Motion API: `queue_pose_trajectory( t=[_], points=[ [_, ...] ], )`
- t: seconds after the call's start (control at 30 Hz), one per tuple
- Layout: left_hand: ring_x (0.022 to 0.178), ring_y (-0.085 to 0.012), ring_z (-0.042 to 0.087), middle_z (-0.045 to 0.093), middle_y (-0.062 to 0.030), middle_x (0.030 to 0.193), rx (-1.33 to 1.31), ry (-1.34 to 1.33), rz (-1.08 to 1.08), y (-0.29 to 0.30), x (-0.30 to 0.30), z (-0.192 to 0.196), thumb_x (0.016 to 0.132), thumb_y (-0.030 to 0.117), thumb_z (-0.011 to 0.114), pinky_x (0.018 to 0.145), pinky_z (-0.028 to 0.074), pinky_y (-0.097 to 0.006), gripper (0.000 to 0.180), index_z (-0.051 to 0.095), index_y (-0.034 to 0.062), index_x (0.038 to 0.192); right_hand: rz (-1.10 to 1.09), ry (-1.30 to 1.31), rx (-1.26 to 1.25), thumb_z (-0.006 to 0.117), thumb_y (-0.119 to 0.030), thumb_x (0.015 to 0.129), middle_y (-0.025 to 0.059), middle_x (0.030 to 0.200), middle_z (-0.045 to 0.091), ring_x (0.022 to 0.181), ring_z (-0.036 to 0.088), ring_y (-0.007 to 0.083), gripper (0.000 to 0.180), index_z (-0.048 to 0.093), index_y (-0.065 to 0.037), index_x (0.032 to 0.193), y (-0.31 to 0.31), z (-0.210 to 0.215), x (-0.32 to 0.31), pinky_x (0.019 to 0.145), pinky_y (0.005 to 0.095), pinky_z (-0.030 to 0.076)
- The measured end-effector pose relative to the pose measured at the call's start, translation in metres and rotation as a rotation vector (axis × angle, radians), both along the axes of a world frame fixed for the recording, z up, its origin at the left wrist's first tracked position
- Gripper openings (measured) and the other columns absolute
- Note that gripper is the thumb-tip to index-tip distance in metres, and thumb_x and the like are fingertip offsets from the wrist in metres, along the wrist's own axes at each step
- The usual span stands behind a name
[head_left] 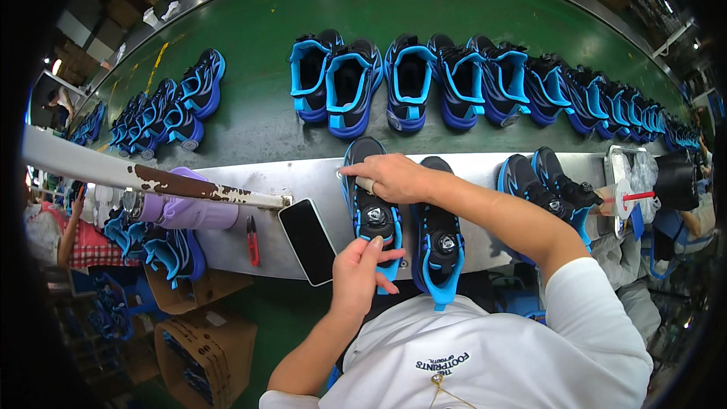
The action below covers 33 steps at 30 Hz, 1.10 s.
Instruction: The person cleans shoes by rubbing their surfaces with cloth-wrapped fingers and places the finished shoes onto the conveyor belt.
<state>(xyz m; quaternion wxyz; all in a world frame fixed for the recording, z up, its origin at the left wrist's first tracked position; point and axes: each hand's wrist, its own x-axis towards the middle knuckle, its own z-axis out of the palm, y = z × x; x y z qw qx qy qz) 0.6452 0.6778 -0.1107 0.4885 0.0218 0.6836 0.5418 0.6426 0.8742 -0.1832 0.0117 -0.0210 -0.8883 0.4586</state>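
Observation:
Two black and blue sneakers with round dial closures lie on a grey metal ledge (257, 182) in front of me. My left hand (360, 273) grips the heel end of the left sneaker (372, 216), its thumb by the dial. My right hand (390, 178) lies over the toe end of that same sneaker, fingers closed on it. The right sneaker (441, 238) lies untouched beside it, toe pointing away.
A green conveyor belt (265, 38) carries rows of matching sneakers (424, 79). A black phone (307, 240), red snips (252, 240) and a purple bottle (189, 208) lie to the left. Another pair (545, 185) and a plastic cup (617, 198) sit to the right. Cardboard boxes (208, 341) stand below left.

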Motion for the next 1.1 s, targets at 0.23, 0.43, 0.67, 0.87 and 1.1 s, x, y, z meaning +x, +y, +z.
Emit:
queue_pose_trajectory(
  t=[0.23, 0.43, 0.67, 0.87, 1.1],
  points=[
    [0.063, -0.016, 0.066, 0.068, -0.0212, 0.098, -0.044, 0.153, -0.171, -0.004, -0.004, -0.001, 0.1, 0.018, 0.048, 0.04, 0.048, -0.023, 0.028, 0.06, -0.0077, 0.104, 0.158, -0.009, -0.185, 0.057, -0.031, 0.092, 0.0228, 0.109, 0.063, 0.104, 0.06, 0.0361, 0.048, 0.052, -0.01, 0.135, 0.032, 0.033, 0.027, 0.089, 0.0418, 0.046],
    [0.051, -0.016, 0.059, 0.067, -0.0251, 0.098, 0.026, -0.171, -0.185, -0.001, -0.013, -0.001, 0.1, 0.017, 0.046, 0.043, 0.048, -0.024, 0.027, 0.058, -0.0059, 0.096, 0.489, 0.338, 0.175, 0.062, -0.023, 0.085, 0.0111, 0.085, 0.054, 0.084, 0.055, 0.0281, 0.052, 0.055, -0.019, 0.136, 0.012, 0.042, 0.04, 0.072, 0.0385, 0.048],
    [0.051, -0.0165, 0.06, 0.067, -0.0255, 0.099, 0.035, -0.227, -0.11, -0.002, -0.002, -0.013, 0.1, 0.016, 0.046, 0.045, 0.049, -0.024, 0.026, 0.057, -0.0074, 0.102, 0.292, 0.172, 0.105, 0.06, -0.026, 0.09, 0.0069, 0.074, 0.052, 0.066, 0.056, 0.0273, 0.045, 0.056, -0.024, 0.135, -0.001, 0.03, 0.055, 0.058, 0.0374, 0.048],
    [0.056, -0.0172, 0.062, 0.067, -0.0255, 0.1, 0.089, -0.223, -0.026, 0.003, 0.011, -0.018, 0.1, 0.015, 0.045, 0.051, 0.051, -0.025, 0.026, 0.056, -0.0078, 0.106, 0.309, 0.405, 0.143, 0.063, -0.021, 0.084, 0.0087, 0.075, 0.049, 0.066, 0.054, 0.0278, 0.059, 0.048, -0.025, 0.141, 0.0, 0.022, 0.048, 0.058, 0.039, 0.047],
    [0.081, -0.0233, 0.069, 0.065, -0.021, 0.107, 0.086, -0.235, -0.035, 0.006, 0.011, -0.002, 0.101, 0.014, 0.044, 0.056, 0.056, -0.028, 0.027, 0.055, -0.0083, 0.112, -0.046, -0.141, -0.281, 0.062, -0.035, 0.09, 0.0199, 0.109, 0.067, 0.092, 0.067, 0.0338, 0.048, 0.055, -0.017, 0.134, 0.009, 0.035, 0.058, 0.08, 0.0374, 0.051]
  ],
)
